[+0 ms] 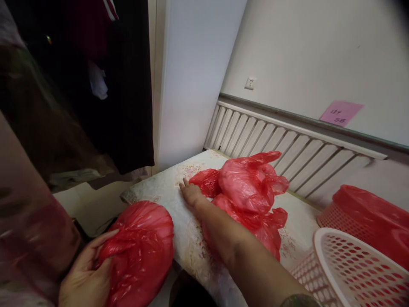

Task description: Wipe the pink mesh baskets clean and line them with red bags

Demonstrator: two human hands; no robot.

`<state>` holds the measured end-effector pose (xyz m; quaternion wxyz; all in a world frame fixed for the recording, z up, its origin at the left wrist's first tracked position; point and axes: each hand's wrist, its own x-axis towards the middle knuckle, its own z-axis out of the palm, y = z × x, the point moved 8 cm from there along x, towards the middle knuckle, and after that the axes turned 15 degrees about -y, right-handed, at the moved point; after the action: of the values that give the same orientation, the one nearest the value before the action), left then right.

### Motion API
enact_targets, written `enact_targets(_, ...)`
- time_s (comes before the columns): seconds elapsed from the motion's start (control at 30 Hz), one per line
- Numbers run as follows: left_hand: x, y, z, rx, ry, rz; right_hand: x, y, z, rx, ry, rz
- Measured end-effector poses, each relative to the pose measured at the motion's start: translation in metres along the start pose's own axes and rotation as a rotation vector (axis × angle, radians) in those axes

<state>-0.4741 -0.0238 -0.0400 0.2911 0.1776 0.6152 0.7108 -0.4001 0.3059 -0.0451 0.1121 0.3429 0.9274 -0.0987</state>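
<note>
My left hand (87,273) grips the bunched top of a filled red plastic bag (143,247), holding it beside the table's near edge. The fingers are closed around the gathered plastic. Across the table stretches my right arm, and my right hand (191,194) is at the far-left part of the tabletop with its fingers apart. It lies right next to a small red plastic bag (206,182); whether it touches the bag I cannot tell. Larger filled red bags (246,183) are piled just to the right, partly hidden behind my forearm.
A table with a flowered cover (169,187) carries the pile. At the right are a white perforated basket (326,251) and a red-lined basket (367,204). A white radiator (265,136) runs along the wall; dark clothes (128,85) hang at the left.
</note>
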Motion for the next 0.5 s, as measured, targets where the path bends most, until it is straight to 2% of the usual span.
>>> enact_targets(0.13, 0.007, -0.008, -0.001, 0.003, -0.015, 0.047, 0.004, 0.014, 0.009, 0.109, 0.015, 0.034)
enact_targets(0.33, 0.007, -0.007, 0.011, -0.031, -0.043, 0.006, -0.016, 0.037, 0.017, 0.379, 0.182, 0.070)
enact_targets(0.43, 0.002, 0.003, 0.018, 0.011, -0.037, -0.038, -0.026, 0.040, 0.015, 0.542, 0.257, 0.055)
enact_targets(0.5, -0.001, 0.018, 0.023, 0.124, -0.021, 0.014, -0.034, 0.040, 0.010, 0.661, 0.330, 0.034)
